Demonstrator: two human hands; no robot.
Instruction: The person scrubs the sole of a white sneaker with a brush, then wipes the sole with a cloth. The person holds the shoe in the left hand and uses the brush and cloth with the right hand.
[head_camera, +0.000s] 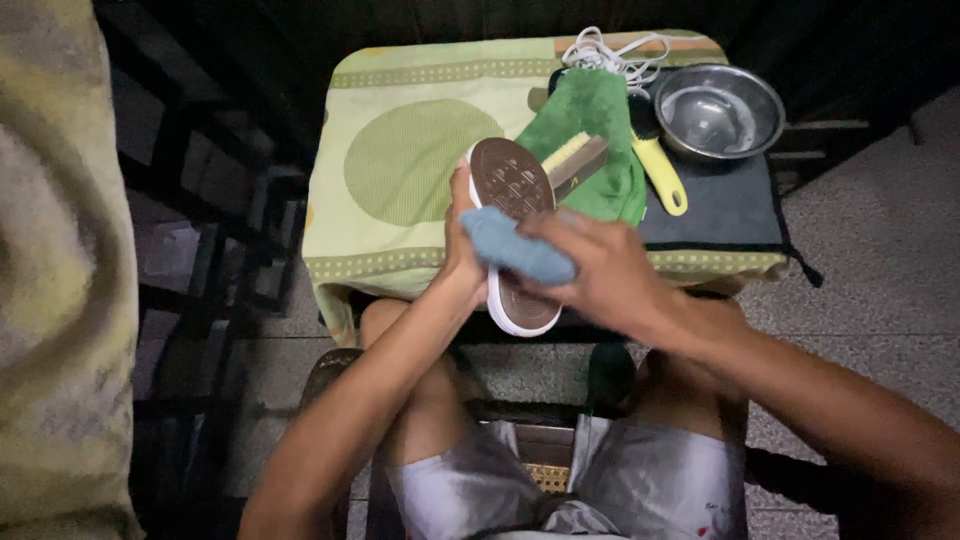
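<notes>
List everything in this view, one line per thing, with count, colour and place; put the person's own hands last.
shoe: one, brown sole with white edge, sole up, held over the table's near edge
cloth: one, blue, pressed across the sole
brush: one, wooden with pale bristles, on the green towel
green towel: one, green, crumpled mid-table
yellow-handled brush: one, yellow handle, beside the bowl
bowl: one, metal, far right corner
laces: a white bundle, far edge
dark mat: one, under the bowl
tablecloth: one, light green, over the table
left hand: grips the shoe's side
right hand: holds the cloth on the sole
</notes>
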